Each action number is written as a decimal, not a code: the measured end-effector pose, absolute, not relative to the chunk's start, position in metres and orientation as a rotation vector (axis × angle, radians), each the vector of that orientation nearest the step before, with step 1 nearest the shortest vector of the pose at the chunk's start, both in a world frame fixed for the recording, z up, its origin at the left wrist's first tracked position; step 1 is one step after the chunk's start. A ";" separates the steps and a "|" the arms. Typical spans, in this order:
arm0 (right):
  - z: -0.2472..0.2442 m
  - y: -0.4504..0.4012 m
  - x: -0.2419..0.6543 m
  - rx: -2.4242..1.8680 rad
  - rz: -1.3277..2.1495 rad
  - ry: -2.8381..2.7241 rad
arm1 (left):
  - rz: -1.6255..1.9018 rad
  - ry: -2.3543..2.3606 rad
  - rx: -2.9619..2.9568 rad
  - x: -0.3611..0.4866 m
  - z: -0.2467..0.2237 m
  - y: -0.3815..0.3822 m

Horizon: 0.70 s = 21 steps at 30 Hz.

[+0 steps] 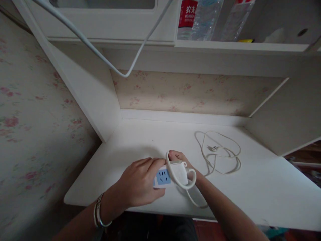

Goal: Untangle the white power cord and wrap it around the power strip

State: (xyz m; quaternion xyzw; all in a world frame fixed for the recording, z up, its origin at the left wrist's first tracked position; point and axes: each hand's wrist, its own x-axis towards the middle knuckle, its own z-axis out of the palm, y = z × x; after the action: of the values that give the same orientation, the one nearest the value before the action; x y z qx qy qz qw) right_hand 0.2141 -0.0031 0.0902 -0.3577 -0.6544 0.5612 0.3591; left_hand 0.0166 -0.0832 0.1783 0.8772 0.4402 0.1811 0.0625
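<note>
A white power strip (180, 172) with a blue socket face is held up over the front part of the desk. My left hand (140, 180) wraps around its left end, thumb below and fingers on top. Behind the strip's right end is my right hand (178, 155), its fingers curled at the white cord (187, 186), which loops once around the strip. Most of the right hand's fingers are hidden by the strip. From there the cord trails down to the desk, and its loose coils with the plug (212, 148) lie to the right.
The white desk (135, 134) has a side panel (85, 80) at left and a shelf (238, 46) overhead holding plastic bottles (207, 20). A pale cable (100, 60) hangs in front of the shelf. Flowered wallpaper (37, 134) covers the left wall.
</note>
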 end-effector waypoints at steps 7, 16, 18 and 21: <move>0.090 -0.046 0.220 -1.166 1.064 -2.361 | 0.595 1.809 2.629 0.007 0.176 -0.050; 0.155 -0.050 0.244 -0.976 -0.257 -2.768 | 0.218 1.641 2.778 0.017 0.144 -0.043; 0.162 -0.041 0.247 -0.865 -0.308 -2.703 | 0.154 1.474 2.798 0.022 0.142 -0.049; 0.165 -0.029 0.248 -0.814 -0.213 -2.548 | 0.117 1.260 2.779 0.029 0.145 -0.061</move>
State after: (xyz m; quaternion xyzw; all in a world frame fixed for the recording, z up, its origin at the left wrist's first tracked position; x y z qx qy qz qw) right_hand 0.2477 -0.0293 0.1652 -0.2953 -0.9248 -0.0772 0.2271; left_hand 0.0292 -0.0609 0.1448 0.9093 0.4121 0.0382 0.0439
